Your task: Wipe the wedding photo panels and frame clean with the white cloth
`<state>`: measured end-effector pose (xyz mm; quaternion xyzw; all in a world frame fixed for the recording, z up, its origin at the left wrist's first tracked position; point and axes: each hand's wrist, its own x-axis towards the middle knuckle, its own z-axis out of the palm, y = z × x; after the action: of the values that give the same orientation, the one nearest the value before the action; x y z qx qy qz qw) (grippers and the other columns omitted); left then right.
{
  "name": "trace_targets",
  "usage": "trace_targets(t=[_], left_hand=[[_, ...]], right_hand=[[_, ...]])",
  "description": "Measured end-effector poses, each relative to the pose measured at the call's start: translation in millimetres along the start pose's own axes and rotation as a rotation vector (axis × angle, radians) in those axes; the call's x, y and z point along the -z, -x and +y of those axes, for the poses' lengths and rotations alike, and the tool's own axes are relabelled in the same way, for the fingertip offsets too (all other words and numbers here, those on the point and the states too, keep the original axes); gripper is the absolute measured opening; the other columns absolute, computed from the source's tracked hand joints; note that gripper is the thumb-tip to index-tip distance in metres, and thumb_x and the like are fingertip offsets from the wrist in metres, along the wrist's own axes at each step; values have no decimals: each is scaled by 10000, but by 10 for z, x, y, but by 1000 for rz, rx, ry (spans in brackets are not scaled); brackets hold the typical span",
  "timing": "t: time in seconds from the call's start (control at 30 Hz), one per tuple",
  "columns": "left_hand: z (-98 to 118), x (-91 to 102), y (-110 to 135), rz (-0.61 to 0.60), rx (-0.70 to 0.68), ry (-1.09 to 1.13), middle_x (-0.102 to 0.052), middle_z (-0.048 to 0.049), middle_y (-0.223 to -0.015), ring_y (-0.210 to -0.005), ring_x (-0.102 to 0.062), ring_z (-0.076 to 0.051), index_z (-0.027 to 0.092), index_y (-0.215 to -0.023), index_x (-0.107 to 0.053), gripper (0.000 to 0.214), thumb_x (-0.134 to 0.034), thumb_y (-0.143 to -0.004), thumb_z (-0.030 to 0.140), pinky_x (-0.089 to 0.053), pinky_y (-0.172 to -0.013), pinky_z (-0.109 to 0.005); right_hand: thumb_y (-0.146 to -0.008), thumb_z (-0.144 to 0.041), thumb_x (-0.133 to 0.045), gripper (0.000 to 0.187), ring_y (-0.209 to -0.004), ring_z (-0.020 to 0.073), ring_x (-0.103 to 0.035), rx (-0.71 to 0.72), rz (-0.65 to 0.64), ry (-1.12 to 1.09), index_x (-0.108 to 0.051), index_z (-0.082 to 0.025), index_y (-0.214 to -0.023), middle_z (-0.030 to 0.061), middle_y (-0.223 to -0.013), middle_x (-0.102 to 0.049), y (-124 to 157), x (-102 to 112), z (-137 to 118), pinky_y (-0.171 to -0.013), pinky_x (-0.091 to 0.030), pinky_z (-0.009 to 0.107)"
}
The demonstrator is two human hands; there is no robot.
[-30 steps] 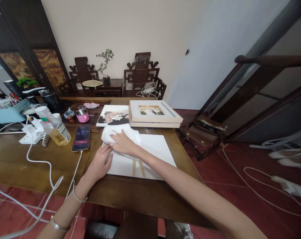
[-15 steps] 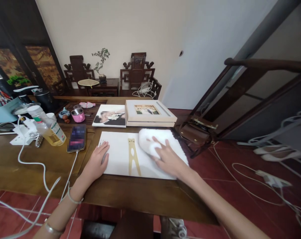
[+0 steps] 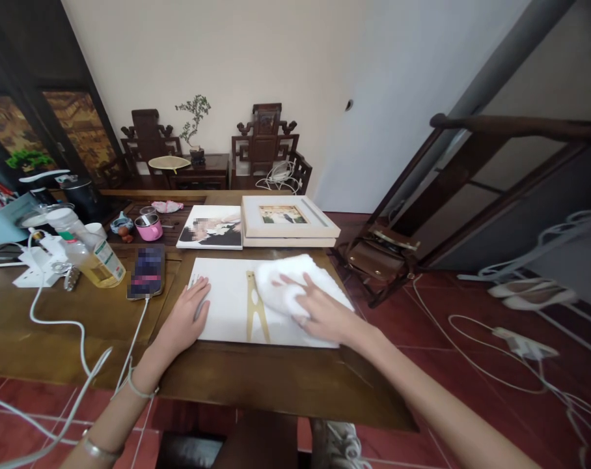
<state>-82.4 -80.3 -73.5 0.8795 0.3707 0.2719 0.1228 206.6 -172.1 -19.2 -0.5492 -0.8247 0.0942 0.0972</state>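
A flat white album or board point(image 3: 222, 316) lies on the wooden table; a gold, long-legged shape with a small animal head is printed on it. My left hand point(image 3: 185, 316) rests on its left edge with the fingers stretched out, holding nothing. Over the right part of the white cover, my right hand point(image 3: 319, 309) presses down on a bunched, fluffy white cloth point(image 3: 302, 266), with folds of it gathered under the fingers. The cloth touches the gold print's right side and hides part of the cover.
Behind the cover are a photo panel point(image 3: 212, 228) and stacked pale frames point(image 3: 290, 225). To the left are a phone point(image 3: 146, 272) on a cable, a bottle point(image 3: 100, 260), a power strip point(image 3: 36, 264) and a pink cup point(image 3: 149, 228). A chair holding a brown bag point(image 3: 381, 257) stands right.
My right hand has slid the white cloth leftward over the cover, up to the gold print. My left hand stays on the left edge. The whole view has shifted slightly.
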Motion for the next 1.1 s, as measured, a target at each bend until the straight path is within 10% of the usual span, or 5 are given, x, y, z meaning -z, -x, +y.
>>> trace_targets(t=[0.23,0.63,0.9,1.1], left_hand=[[-15,-1,4,-3,2,14,-496,-158,-1354,-1310,-396,-267,131,-1258,-524,391,-387,-909,242,-297,-1081,-521],[29,-15,-3,0,17,-23,-499,-160,-1351,-1311,-394,-266,120,-1250,-525,393,-375,-902,224,-309,-1077,-506],[10,-20,7,23,5,18,-513,-168,-1334,-1299,-412,-270,113,-1238,-537,390,-390,-897,230,-297,-1083,-515],[14,-24,11,12,7,8,-505,-178,-1339,-1304,-403,-269,93,-1239,-535,392,-381,-902,221,-291,-1088,-512]], right_hand=[[-840,-175,-414,278,-1355,360,-240,-200,126,79,-630,-66,-977,225,-1360,-460,-567,-184,16,-1026,-154,655],[-634,-93,-465,192,-1356,247,-289,160,35,-101,-603,-219,-678,36,-1360,-500,754,-162,-503,-1160,-105,478],[-781,-207,-458,143,-1238,343,-450,-165,121,-44,-598,-180,-782,128,-1223,-609,-118,-61,261,-1029,-332,515],[-837,-177,-393,202,-1228,320,-459,-208,176,-13,-593,-150,-853,161,-1215,-603,-406,-162,241,-1076,-194,552]])
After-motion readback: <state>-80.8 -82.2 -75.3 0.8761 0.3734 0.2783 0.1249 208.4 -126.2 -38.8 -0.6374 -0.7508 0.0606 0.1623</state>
